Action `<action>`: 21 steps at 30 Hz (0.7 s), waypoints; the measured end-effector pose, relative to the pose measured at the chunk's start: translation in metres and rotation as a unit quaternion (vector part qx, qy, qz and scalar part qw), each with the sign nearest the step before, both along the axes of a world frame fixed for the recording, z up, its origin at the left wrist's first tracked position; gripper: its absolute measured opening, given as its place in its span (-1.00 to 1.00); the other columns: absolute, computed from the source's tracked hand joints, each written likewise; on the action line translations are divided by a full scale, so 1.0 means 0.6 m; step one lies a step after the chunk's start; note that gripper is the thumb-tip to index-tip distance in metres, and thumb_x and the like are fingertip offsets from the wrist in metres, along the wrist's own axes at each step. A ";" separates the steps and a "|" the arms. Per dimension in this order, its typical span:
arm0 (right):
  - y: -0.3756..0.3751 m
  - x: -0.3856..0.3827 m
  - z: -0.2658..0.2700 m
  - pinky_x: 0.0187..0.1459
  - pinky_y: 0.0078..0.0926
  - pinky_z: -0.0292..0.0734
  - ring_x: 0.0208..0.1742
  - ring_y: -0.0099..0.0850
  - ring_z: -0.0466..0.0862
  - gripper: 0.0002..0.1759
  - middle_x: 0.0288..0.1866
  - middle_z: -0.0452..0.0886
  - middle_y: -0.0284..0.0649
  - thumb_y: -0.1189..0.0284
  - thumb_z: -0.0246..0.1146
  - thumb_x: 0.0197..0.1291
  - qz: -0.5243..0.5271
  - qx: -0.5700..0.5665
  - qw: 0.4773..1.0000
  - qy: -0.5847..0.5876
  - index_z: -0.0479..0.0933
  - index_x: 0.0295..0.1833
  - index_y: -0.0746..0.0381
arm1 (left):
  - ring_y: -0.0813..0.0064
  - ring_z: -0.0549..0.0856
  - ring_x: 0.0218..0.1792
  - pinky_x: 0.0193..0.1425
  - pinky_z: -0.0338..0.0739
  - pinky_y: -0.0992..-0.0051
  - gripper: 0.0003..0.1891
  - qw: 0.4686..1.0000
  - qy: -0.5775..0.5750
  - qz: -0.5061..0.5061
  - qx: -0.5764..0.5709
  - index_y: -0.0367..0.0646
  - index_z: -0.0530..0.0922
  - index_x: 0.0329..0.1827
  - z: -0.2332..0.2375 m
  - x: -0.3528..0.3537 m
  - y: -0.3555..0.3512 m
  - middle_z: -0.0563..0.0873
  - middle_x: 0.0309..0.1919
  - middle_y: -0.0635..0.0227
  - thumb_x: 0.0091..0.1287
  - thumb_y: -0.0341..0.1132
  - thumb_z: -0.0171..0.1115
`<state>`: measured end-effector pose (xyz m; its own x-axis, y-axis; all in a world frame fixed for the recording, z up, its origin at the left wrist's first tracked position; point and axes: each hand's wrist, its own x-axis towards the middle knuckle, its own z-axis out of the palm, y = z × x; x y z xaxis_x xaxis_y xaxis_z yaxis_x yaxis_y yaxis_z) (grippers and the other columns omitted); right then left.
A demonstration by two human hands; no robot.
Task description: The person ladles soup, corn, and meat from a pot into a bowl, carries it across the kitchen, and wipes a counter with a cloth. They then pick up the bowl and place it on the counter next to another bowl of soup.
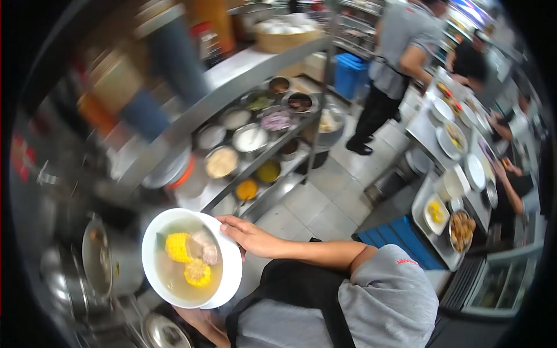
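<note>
Clearly, hands (250,239) hold a white bowl (232,262), the right gripping its edge, the left (198,321) too hidden to tell.

Grey short-sleeved shirt (386,301), small red lettering (407,262), black apron (299,281)

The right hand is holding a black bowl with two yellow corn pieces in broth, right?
Not quite: the bowl is white, not black, as the head view shows. The right hand does hold it, with two yellow corn pieces in broth.
</note>
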<state>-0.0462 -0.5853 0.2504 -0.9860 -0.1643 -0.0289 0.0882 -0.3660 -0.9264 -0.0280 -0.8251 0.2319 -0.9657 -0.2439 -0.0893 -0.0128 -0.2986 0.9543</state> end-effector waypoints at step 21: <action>0.587 0.280 -0.129 -0.53 -0.72 0.37 -0.50 -0.64 0.41 -0.64 -0.43 0.41 -0.38 0.24 0.01 0.26 -0.574 0.022 0.810 -0.119 0.40 0.05 0.24 | 0.41 0.62 -0.15 -0.06 0.53 0.49 -0.67 0.810 -0.033 -0.555 0.187 -0.39 0.36 0.06 -0.022 -0.100 0.823 0.56 -0.08 0.15 0.30 -0.36 -0.07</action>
